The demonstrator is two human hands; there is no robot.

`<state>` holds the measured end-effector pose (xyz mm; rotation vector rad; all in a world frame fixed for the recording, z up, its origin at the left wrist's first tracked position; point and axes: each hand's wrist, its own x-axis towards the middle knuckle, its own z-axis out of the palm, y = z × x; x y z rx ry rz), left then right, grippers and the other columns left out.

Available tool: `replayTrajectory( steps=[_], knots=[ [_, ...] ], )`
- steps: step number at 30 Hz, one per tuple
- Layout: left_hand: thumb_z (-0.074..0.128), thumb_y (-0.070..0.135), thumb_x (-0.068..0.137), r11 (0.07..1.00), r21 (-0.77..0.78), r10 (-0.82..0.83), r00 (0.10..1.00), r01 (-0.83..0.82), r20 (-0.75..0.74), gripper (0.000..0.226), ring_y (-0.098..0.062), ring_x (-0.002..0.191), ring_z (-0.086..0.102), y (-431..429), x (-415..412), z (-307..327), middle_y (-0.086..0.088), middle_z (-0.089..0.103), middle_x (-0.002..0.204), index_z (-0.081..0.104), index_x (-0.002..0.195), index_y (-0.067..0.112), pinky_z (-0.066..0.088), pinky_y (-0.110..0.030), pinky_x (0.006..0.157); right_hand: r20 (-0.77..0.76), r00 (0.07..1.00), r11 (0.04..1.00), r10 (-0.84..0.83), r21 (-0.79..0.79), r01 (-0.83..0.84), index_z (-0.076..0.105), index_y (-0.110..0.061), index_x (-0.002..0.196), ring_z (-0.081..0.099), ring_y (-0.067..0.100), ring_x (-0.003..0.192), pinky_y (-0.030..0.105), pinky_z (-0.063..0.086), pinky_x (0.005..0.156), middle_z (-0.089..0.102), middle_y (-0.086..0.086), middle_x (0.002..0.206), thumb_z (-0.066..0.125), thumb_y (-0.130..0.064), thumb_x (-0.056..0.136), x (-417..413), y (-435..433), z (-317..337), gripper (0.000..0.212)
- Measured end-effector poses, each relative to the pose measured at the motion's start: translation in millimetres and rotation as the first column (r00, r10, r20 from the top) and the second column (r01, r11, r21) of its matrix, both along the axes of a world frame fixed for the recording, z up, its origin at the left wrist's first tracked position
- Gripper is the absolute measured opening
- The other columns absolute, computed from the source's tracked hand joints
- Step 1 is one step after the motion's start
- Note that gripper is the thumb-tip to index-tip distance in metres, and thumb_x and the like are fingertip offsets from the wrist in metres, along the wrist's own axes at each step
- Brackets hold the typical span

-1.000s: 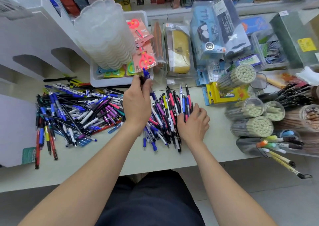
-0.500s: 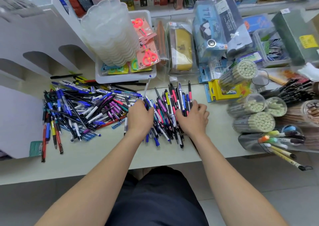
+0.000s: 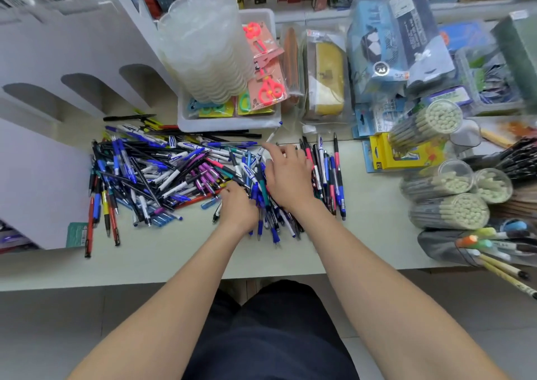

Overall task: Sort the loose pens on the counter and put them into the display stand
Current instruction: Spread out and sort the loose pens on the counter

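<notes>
Nearest the person, the left hand (image 3: 238, 209) sits knuckles-up at the near edge of the pens on the counter (image 3: 377, 234). Its fingers are curled down among blue barrels, and whether they have closed on one cannot be told.

Just beyond it and touching its right side, the right hand (image 3: 287, 176) lies palm-down. Its fingers (image 3: 277, 151) are spread and fairly straight, pointing away and a little left. They rest on pens and grip nothing.

Under and just right of that hand is a row of pens (image 3: 331, 176). They lie roughly parallel, with their long axes running away from the person, and this looks like the sorted batch.

Left of both hands spreads a heap of pens (image 3: 162, 173), crossed at every angle, so the left hand is the nearer one to it.

Farther back stand a white tray (image 3: 229, 122) and a stack of clear cups (image 3: 203, 45).

The white display stand (image 3: 96, 51), with arched openings, rises at the far left. Any gathered bundle would probably have to travel left and away, on the left hand's side.
</notes>
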<state>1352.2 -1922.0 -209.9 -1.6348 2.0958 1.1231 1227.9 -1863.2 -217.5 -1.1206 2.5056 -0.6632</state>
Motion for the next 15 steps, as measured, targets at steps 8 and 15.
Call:
replayTrajectory(
  steps=[8, 15],
  knots=[
    [0.079, 0.019, 0.094, 0.996, -0.068, -0.062, 0.99, 0.054, -0.126, 0.036, -0.025, 0.099, 0.057, -6, 13, -2, -0.003, 0.059, 0.106, 0.053, 0.118, 0.011, 0.046, -0.036, 0.081, 0.093, 0.986, 0.99, -0.137, 0.051, 0.133, 0.061, -0.023, 0.143, 0.047, 0.032, 0.13, 0.046, 0.034, 0.104, 0.062, 0.005, 0.142, 0.043, -0.032, 0.111, -6, -30, -9, 0.039],
    [0.074, 0.027, 0.1, 0.994, -0.042, -0.102, 0.987, 0.098, -0.121, 0.053, -0.034, 0.127, 0.057, 4, 7, -6, -0.013, 0.06, 0.135, 0.049, 0.142, 0.006, 0.049, -0.043, 0.099, 0.348, 0.79, 0.768, -0.505, -0.237, 0.595, 0.074, -0.02, 0.123, 0.065, 0.019, 0.108, 0.042, 0.052, 0.1, 0.074, -0.005, 0.109, 0.062, -0.038, 0.101, -11, -28, -3, 0.031]
  ],
)
